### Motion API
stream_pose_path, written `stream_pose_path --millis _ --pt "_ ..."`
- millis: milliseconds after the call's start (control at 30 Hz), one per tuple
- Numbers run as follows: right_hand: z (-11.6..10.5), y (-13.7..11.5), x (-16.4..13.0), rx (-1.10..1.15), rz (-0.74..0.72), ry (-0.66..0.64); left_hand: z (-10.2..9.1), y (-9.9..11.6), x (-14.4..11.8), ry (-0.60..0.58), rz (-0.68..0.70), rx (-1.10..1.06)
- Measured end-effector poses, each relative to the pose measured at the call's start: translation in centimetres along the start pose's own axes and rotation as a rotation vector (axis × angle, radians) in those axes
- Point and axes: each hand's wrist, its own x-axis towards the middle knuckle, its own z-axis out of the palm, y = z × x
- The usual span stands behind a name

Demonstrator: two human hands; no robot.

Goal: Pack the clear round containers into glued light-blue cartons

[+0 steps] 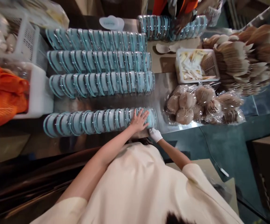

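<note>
- The near row of teal-rimmed clear lids (97, 122) lies on edge along the near side of the steel table (160, 90), with three more rows (100, 62) of the same behind it.
- We judge these lids light, thin and springy, slick on the plastic, and loose in the row: pushed from one end only, the line would likely fan out or topple.
- The safest hold looks to be at both ends of a short batch, pressing inward on the rims.
- Our left hand (139, 120) is spread flat, fingers splayed, resting on the right end of that row, gripping nothing.
- Our right hand (155, 134), in a white glove, sits just beside the same end, at the table's near edge; we cannot tell if it pinches a lid.
- Bagged brown rounds (186, 105) lie to the right.
</note>
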Motion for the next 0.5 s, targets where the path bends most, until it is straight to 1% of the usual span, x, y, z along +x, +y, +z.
stream_pose_path --millis 67,100,133,200,267,333,400,433,500 --pt "-0.3 0.8 -0.5 0.006 0.006 0.033 -0.4 -0.3 -0.2 0.017 0.011 0.002" --pt "-0.9 1.4 -0.7 0.007 0.001 0.058 -0.6 -0.7 -0.5 0.027 0.023 0.004" --pt "-1.9 2.1 -0.7 0.005 -0.010 0.089 -0.8 -1.2 -1.0 0.045 0.039 0.007" --pt "-4.8 3.4 0.2 -0.007 -0.045 0.164 -1.1 -2.6 -2.4 0.101 0.052 0.020" --pt "-8.5 4.4 2.6 -0.030 -0.110 0.233 -1.3 -4.1 -4.0 0.150 0.022 0.036" --pt "-12.2 4.6 6.2 -0.057 -0.216 0.249 -1.2 -5.4 -5.1 0.134 -0.018 0.049" --pt "-15.2 4.3 10.1 -0.087 -0.322 0.187 -1.0 -6.1 -5.6 0.087 -0.036 0.057" --pt "-16.3 4.0 11.9 -0.103 -0.363 0.140 -0.9 -6.3 -5.6 0.071 -0.039 0.058" --pt "-17.8 3.5 14.5 -0.137 -0.418 0.046 -0.8 -6.3 -5.4 0.063 -0.046 0.056"
